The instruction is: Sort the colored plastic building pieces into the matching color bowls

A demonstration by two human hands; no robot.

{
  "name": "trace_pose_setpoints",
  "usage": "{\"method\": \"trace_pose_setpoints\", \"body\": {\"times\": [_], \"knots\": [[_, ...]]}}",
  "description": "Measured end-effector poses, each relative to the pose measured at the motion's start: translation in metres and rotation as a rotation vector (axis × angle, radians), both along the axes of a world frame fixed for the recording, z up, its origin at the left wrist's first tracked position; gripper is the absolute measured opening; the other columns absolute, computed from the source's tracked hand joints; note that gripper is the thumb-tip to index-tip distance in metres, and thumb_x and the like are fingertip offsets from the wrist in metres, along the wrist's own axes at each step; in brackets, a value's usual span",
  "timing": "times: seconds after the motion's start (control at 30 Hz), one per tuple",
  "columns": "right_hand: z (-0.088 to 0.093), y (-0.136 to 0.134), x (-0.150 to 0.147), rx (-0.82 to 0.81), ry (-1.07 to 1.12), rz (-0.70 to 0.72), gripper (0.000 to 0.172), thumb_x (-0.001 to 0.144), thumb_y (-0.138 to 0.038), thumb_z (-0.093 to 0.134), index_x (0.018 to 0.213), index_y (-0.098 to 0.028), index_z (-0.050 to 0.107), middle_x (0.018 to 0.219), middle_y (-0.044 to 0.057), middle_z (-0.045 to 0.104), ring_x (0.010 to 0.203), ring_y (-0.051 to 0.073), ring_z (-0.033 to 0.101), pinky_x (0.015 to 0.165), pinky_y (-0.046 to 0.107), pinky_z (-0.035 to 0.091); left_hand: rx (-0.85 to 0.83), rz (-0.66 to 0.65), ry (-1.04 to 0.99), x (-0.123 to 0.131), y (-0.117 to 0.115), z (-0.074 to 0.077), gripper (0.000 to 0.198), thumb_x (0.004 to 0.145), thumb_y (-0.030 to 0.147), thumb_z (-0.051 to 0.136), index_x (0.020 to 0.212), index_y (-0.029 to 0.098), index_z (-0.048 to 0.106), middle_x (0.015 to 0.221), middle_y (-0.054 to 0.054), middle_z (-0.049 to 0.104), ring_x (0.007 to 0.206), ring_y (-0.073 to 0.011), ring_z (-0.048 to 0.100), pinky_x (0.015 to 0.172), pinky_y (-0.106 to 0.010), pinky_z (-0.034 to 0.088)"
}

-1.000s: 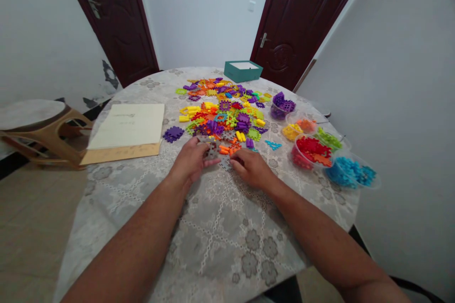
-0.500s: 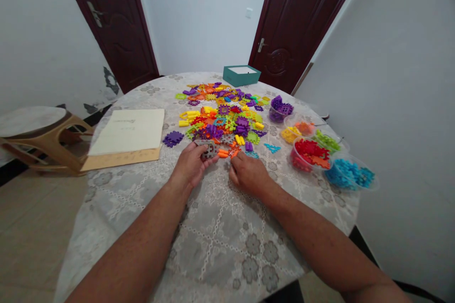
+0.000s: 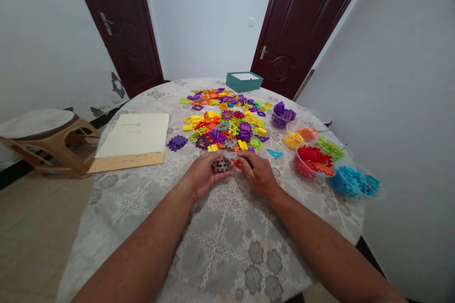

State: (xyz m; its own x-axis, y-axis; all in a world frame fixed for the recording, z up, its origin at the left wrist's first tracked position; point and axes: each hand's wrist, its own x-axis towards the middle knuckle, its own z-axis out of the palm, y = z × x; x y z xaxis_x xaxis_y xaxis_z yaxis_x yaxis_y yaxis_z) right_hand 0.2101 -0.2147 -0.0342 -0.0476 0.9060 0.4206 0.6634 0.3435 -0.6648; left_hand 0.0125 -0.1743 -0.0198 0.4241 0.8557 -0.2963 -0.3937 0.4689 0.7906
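Observation:
Just in front of the heap of plastic building pieces (image 3: 227, 127), my left hand (image 3: 201, 174) is closed round a grey notched building piece (image 3: 222, 165). Its thumb rests on top and its fingers curl underneath. My right hand (image 3: 259, 173) is close by on the right, its thumb and fingertips pinched together. What those fingertips grip is too small and blurred to make out. A bit of orange plastic (image 3: 237, 163) shows between the two hands. Yellow tube-shaped pieces (image 3: 212, 148) lie just beyond my left fingers.
On the right stand clear tubs of purple (image 3: 283, 114), yellow (image 3: 293, 140), red (image 3: 314, 160), green (image 3: 330, 147) and blue pieces (image 3: 351, 180). Paper sheets (image 3: 135, 135) lie left of the heap, near a flat purple piece (image 3: 177, 142). A teal box (image 3: 244, 82) stands behind.
My hands have drawn closer together and lower in view. The grey piece has moved right with my left hand. My right fingers now reach toward it. The camera view has shifted slightly.

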Motion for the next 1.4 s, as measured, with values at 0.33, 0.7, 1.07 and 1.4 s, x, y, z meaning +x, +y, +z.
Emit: {"method": "trace_pose_setpoints", "body": {"times": [0.33, 0.7, 1.07, 1.4], "knots": [[-0.011, 0.000, -0.004, 0.048, -0.084, 0.161, 0.035, 0.103, -0.033, 0.050, 0.136, -0.026, 0.060, 0.117, 0.009, 0.071, 0.101, 0.022, 0.067, 0.094, 0.038, 0.053, 0.047, 0.024, 0.014, 0.003, -0.005, -0.002, 0.019, 0.085, 0.012, 0.070, 0.102, 0.017, 0.064, 0.107, -0.016, 0.076, 0.082, -0.0204, 0.076, 0.072, -0.034, 0.064], [0.011, 0.046, 0.000, -0.061, -0.584, -0.022, 0.028, 0.099, -0.025, 0.054, 0.123, -0.016, 0.065, 0.127, 0.015, 0.064, 0.121, 0.026, 0.057, 0.105, 0.037, 0.045, 0.067, 0.601, -0.097, -0.008, 0.012, 0.006, 0.023, 0.077, 0.015, 0.062, 0.097, 0.018, 0.051, 0.091, -0.006, 0.074, 0.076, -0.0195, 0.077, 0.065, -0.033, 0.065], [0.018, 0.072, -0.033, -0.194, -0.838, -0.253, 0.037, 0.101, -0.042, 0.052, 0.132, -0.023, 0.061, 0.131, 0.014, 0.060, 0.099, 0.025, 0.068, 0.080, 0.033, 0.051, 0.065, 0.645, -0.116, -0.008, 0.010, 0.011, 0.025, 0.076, 0.018, 0.062, 0.099, 0.019, 0.053, 0.093, -0.005, 0.073, 0.076, -0.0187, 0.076, 0.062, -0.029, 0.062], [-0.001, 0.033, 0.022, -0.269, 0.204, -0.222, 0.036, 0.092, -0.054, 0.059, 0.074, -0.024, 0.049, 0.060, -0.002, 0.054, 0.055, 0.016, 0.050, 0.050, 0.025, 0.036, 0.053, 0.371, -0.042, -0.003, 0.006, 0.005, 0.019, 0.079, 0.014, 0.065, 0.095, 0.018, 0.056, 0.091, -0.010, 0.074, 0.079, -0.0212, 0.076, 0.063, -0.030, 0.064]]}}
